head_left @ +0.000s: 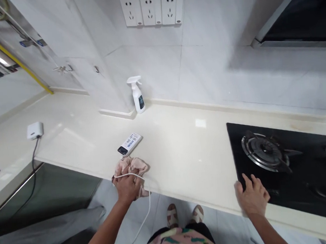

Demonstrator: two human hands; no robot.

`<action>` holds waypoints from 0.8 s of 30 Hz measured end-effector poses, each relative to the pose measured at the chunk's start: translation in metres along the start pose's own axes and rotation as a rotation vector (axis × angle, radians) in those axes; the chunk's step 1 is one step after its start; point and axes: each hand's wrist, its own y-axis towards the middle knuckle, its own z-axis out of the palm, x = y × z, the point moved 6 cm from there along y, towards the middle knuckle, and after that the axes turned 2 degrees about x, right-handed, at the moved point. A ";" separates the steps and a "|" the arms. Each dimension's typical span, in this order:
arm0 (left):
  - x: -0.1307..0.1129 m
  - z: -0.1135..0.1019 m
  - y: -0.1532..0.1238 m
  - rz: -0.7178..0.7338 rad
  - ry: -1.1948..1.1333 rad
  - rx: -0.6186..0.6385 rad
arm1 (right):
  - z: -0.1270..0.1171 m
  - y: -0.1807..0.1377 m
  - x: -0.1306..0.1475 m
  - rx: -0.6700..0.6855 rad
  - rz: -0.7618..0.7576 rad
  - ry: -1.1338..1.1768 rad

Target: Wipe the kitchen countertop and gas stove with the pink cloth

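Observation:
My left hand point(127, 185) is closed on a crumpled pinkish cloth point(130, 164) at the front edge of the cream countertop point(178, 143). A thin white cable point(150, 202) runs over that hand and cloth and hangs down toward the floor. Just beyond the cloth lies a white, phone-shaped device point(129, 144) with a dark end and printed text. My right hand point(252, 195) rests with fingers spread at the near left corner of the black gas stove point(283, 182), holding nothing.
A white spray bottle point(138, 95) stands by the wall corner. Further left, a small white box point(35, 130) trails a black cord point(34, 173) over the counter edge. Wall sockets point(149, 8) are above, and a dark range hood point(301, 13) overhangs at the upper right.

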 end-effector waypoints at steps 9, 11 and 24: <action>-0.136 0.035 -0.068 0.336 -0.196 0.129 | -0.003 0.001 0.004 -0.021 -0.019 -0.007; -0.179 0.046 -0.085 0.475 -0.253 0.192 | -0.003 0.001 0.004 -0.017 -0.021 -0.001; -0.240 0.050 -0.096 0.883 -0.270 0.270 | 0.001 0.000 0.000 0.014 0.002 0.015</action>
